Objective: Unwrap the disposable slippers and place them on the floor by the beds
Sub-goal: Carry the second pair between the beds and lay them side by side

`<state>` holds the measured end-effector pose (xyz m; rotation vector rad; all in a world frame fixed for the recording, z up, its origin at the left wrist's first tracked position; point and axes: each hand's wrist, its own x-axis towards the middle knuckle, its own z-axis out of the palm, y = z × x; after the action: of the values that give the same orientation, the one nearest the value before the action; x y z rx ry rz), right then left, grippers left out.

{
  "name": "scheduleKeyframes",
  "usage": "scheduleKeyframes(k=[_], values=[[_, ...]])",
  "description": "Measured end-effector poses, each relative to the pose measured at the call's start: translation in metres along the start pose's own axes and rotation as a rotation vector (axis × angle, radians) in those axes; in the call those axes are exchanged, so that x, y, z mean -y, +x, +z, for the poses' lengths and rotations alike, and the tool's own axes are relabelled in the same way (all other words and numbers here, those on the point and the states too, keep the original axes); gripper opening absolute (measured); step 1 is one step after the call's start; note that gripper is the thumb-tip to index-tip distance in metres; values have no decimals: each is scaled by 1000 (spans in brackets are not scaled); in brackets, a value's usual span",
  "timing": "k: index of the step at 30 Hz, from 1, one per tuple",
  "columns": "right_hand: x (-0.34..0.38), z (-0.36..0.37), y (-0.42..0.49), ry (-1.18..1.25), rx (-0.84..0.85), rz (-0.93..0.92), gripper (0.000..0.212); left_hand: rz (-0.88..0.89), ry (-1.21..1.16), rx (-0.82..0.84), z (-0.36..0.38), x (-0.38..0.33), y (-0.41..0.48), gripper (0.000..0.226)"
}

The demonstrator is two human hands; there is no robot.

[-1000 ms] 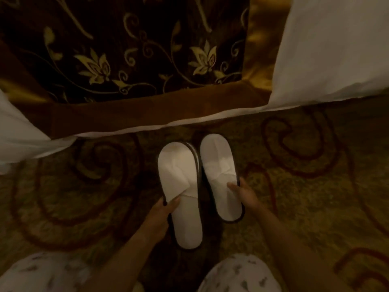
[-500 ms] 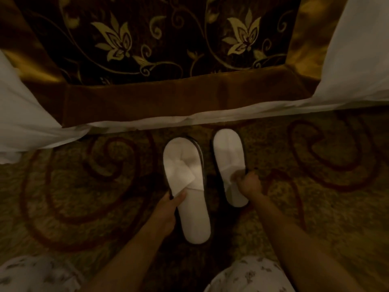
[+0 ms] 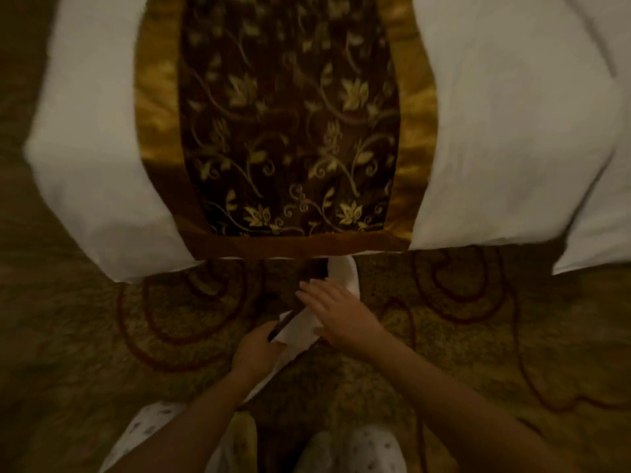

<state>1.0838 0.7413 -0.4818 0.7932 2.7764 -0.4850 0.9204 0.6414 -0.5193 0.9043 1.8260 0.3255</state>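
I look down on a bed (image 3: pixel 512 131) made up in white linen, filling the far half of my view. A dark brown runner (image 3: pixel 290 131) with gold floral scrolls and gold side bands lies across its middle and hangs over the near edge. Below it is a carpet (image 3: pixel 102 353) in olive-gold with dark red swirls.

At the foot of the runner, near centre, are the white disposable slippers. The right slipper (image 3: pixel 345 271) lies on the carpet with its toe touching the bed's edge. The left slipper (image 3: pixel 297 332) is tilted, its dark sole edge turned up — the view is blurred, so I cannot tell whether it rests on the floor.

My right hand (image 3: pixel 338 315) lies flat with fingers spread, palm down over both slippers where they meet. My left hand (image 3: pixel 256 349) is curled around the near side of the left slipper, pinching its edge.

At the near edge, patterned pale trousers (image 3: pixel 362 448) cover my knees.
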Motion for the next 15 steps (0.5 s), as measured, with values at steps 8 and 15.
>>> scheduleKeyframes(k=[8, 15], values=[[66, -202, -16, -94, -1, 11, 38, 244, 372, -239, -126, -140, -141, 36], [126, -320, -3, -80, -109, -34, 30, 292, 529, -403, -230, -193, -223, 35]])
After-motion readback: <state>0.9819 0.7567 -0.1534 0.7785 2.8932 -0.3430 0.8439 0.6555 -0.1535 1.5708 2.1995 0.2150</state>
